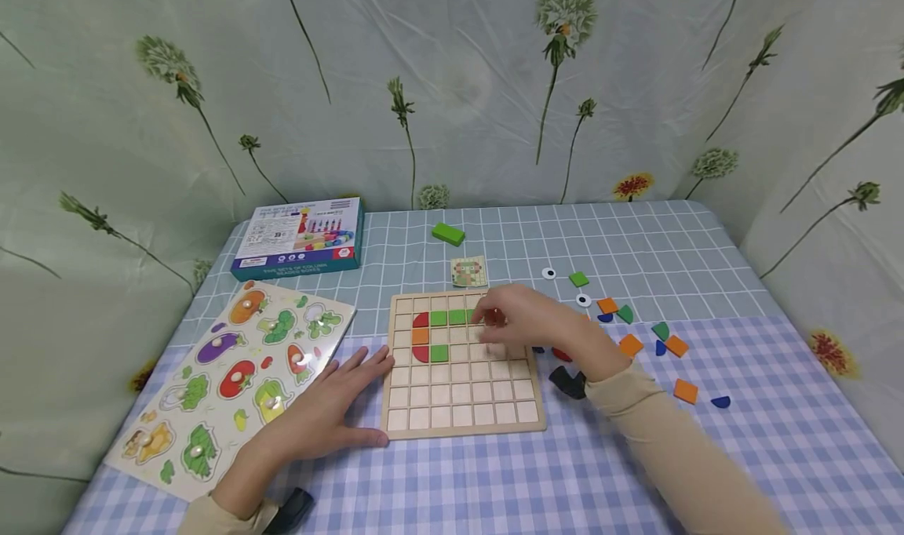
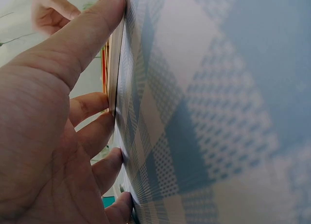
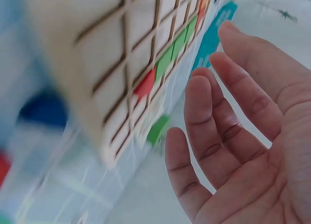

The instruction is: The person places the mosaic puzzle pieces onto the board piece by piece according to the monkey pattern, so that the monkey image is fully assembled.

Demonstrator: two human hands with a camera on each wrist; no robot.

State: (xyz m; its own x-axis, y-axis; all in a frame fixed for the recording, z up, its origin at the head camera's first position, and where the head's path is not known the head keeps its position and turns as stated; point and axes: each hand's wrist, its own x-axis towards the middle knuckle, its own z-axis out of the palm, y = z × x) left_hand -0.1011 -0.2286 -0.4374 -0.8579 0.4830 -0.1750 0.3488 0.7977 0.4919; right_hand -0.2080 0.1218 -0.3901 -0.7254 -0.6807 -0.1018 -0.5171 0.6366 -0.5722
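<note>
A wooden grid board (image 1: pixel 462 419) lies in the middle of the table in the head view. In its upper left cells sit two red rounded pieces (image 1: pixel 421 354), an orange square (image 1: pixel 420 336) and several green squares (image 1: pixel 439 318). The right wrist view shows a red piece (image 3: pixel 145 84) at the end of the green row. My left hand (image 1: pixel 321 409) has its fingers spread, thumb and fingertips at the board's left edge. Above the upper right cells hovers my right hand (image 1: pixel 530 319), fingers loosely bent and nothing between them in the right wrist view.
Loose orange squares (image 1: pixel 685 391), blue half-rounds (image 1: pixel 720 402), green pieces and eye discs (image 1: pixel 548 274) lie to the right. Behind the board are a pattern card (image 1: pixel 469 271) and a green block (image 1: pixel 448 234). A vegetable puzzle (image 1: pixel 268 347) and a box (image 1: pixel 297 241) occupy the left.
</note>
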